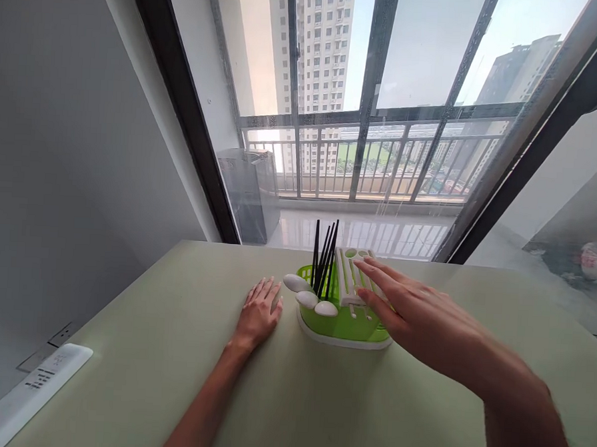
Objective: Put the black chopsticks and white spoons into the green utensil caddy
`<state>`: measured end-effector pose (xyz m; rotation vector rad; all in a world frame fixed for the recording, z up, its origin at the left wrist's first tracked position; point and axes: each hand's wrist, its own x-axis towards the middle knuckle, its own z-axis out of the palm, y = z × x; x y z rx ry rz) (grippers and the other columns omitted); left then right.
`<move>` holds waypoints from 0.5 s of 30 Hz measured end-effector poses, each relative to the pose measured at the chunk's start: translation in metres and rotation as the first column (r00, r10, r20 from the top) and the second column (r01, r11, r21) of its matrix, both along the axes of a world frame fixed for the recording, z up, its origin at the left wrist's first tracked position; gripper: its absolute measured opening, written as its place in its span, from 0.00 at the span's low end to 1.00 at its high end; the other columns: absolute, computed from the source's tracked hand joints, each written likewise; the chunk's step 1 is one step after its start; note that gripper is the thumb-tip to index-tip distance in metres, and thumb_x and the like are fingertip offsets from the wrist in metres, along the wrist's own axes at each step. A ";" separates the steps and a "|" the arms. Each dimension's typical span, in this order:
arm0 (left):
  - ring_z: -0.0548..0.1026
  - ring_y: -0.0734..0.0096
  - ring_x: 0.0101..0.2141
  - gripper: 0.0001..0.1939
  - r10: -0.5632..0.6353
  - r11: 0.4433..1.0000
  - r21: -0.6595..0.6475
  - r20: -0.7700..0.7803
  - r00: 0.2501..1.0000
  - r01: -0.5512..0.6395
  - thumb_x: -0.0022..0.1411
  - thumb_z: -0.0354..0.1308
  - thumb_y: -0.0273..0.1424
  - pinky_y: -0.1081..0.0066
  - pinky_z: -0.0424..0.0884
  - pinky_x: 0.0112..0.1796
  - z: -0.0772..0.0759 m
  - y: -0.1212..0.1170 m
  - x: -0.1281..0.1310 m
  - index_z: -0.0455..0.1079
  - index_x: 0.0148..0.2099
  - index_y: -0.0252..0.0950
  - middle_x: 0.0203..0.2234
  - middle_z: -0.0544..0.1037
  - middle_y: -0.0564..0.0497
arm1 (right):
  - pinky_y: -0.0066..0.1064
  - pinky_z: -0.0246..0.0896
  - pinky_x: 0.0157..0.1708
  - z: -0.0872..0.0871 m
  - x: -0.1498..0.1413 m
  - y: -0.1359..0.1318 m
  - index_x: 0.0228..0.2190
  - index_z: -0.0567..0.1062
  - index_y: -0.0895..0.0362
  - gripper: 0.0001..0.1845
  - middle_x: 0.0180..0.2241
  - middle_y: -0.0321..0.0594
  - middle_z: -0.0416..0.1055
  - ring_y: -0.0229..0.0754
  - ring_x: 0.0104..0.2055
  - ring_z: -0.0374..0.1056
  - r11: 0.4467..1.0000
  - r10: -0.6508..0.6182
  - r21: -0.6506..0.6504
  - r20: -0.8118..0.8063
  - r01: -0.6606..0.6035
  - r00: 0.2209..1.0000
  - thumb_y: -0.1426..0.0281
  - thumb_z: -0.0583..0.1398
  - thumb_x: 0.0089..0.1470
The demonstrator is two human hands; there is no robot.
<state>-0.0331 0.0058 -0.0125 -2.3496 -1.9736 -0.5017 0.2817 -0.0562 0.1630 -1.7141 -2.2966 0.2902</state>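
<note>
A green cutlery holder point(336, 324) with a white base stands on the table in the middle of the view. Several black chopsticks point(323, 261) rise upright from its left part. Three white spoons point(306, 300) lean over its front left rim, bowls outward. A white slotted top point(348, 279) covers the right part, with small white hooks below its front edge. My right hand point(399, 299) is over this top, fingers stretched out and holding nothing; whether it touches cannot be told. My left hand point(258, 315) lies flat on the table, left of the holder, with nothing in it.
The pale green table point(162, 350) reaches to a large glass door at the back. A white power strip point(44, 383) lies along the left edge, near a wall socket point(62, 334). Behind the glass stands a grey cabinet-like box point(252, 194) on a balcony.
</note>
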 end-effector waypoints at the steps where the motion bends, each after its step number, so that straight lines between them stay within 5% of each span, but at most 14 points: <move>1: 0.60 0.55 0.70 0.26 -0.001 1.000 -0.001 0.000 1.000 0.001 0.73 0.47 0.38 0.52 0.55 0.70 0.000 0.000 0.000 0.68 0.68 0.38 0.68 0.67 0.45 | 0.46 0.56 0.69 0.001 -0.003 0.001 0.71 0.59 0.53 0.34 0.73 0.36 0.51 0.50 0.74 0.51 1.000 0.015 -0.022 0.019 -0.015 1.000 0.56 0.46 0.70; 9: 0.59 0.55 0.70 0.26 0.005 1.000 -0.015 -0.002 1.000 -0.005 0.74 0.46 0.38 0.53 0.55 0.70 0.000 -0.001 0.000 0.68 0.68 0.36 0.69 0.65 0.44 | 0.48 0.53 0.69 0.007 -0.010 0.000 0.73 0.53 0.50 0.37 0.75 0.39 0.40 0.51 0.76 0.40 0.994 0.053 -0.097 0.065 -0.047 0.996 0.52 0.50 0.70; 15: 0.59 0.54 0.71 0.26 0.002 1.000 -0.015 0.001 1.000 -0.002 0.73 0.47 0.38 0.52 0.54 0.70 -0.001 -0.001 -0.001 0.68 0.68 0.35 0.70 0.64 0.44 | 0.48 0.54 0.69 -0.001 -0.004 -0.001 0.72 0.55 0.50 0.37 0.74 0.39 0.43 0.51 0.75 0.42 0.995 0.077 -0.059 0.047 -0.074 0.996 0.52 0.52 0.69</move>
